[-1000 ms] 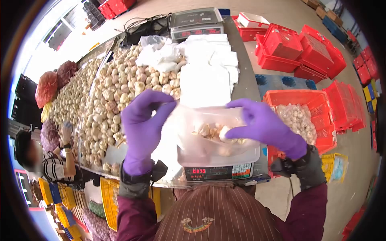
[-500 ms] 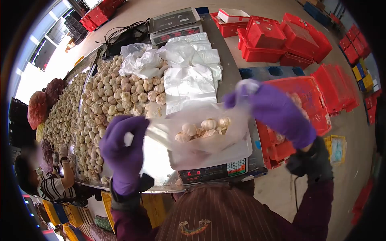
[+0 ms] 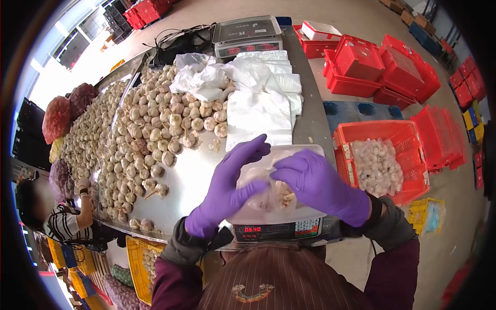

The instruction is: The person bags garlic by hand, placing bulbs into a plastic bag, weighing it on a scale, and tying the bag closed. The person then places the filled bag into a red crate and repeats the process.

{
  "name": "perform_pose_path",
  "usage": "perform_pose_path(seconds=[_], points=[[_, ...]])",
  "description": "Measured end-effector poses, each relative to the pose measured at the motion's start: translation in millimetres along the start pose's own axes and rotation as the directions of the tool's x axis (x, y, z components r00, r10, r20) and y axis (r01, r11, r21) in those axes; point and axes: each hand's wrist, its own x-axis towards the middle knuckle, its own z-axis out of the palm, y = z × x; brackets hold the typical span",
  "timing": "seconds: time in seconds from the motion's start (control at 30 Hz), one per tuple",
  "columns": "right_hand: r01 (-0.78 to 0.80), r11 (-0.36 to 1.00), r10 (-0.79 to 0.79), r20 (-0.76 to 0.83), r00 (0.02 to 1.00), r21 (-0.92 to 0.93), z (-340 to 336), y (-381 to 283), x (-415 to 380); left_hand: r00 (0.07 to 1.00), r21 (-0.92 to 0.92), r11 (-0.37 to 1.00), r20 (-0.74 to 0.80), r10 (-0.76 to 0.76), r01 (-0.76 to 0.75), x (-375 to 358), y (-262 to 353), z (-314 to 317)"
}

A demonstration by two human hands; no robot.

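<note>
A clear plastic bag of garlic rests on the white tray of a digital scale, whose red display reads 0.640. My right hand, in a purple glove, has its fingers pinched together at the top of the bag. On the bag's other side is my left hand, also gloved; its fingers stretch forward and its thumb stands apart, next to the plastic. Both hands partly cover the bag. Just beyond the scale lies a stack of flat white plastic bags.
Loose garlic bulbs are heaped on the metal table's left. A second scale stands at the back. At right, a red crate holds bagged garlic, near other red crates. Another person works at far left.
My hands have come inward from wide apart, and the bag's spread mouth is now gathered under my right hand. The display went from zero to 0.640. The view has shifted slightly.
</note>
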Motion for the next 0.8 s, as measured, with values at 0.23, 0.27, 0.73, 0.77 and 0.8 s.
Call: perform_pose_path(seconds=[0.23, 0.27, 0.73, 0.77, 0.8], points=[[0.028, 0.516, -0.377, -0.197, 0.905, -0.856, 21, 31, -15, 0.979, -0.157, 0.970, -0.058, -0.195, 0.184, 8, -38, 29], [0.009, 0.521, -0.316, -0.183, 0.931, -0.853, 26, 37, -31, 0.978, 0.171, 0.985, -0.201, 0.058, -0.024, 5, -55, 29], [-0.097, 0.934, 0.196, -0.267, 0.944, 0.344, 90, 54, -17, 0.972, 0.221, 0.951, 0.147, 0.185, -0.215, 9, -26, 19], [-0.135, 0.927, 0.267, -0.362, 0.893, 0.350, 99, 64, -16, 0.993, 0.021, 0.995, 0.066, -0.096, 0.095, 9, -42, 21], [-0.131, 0.927, 0.262, -0.358, 0.896, 0.351, 89, 66, -13, 0.891, -0.276, 0.849, 0.205, -0.406, 0.450, 3, -66, 13]])
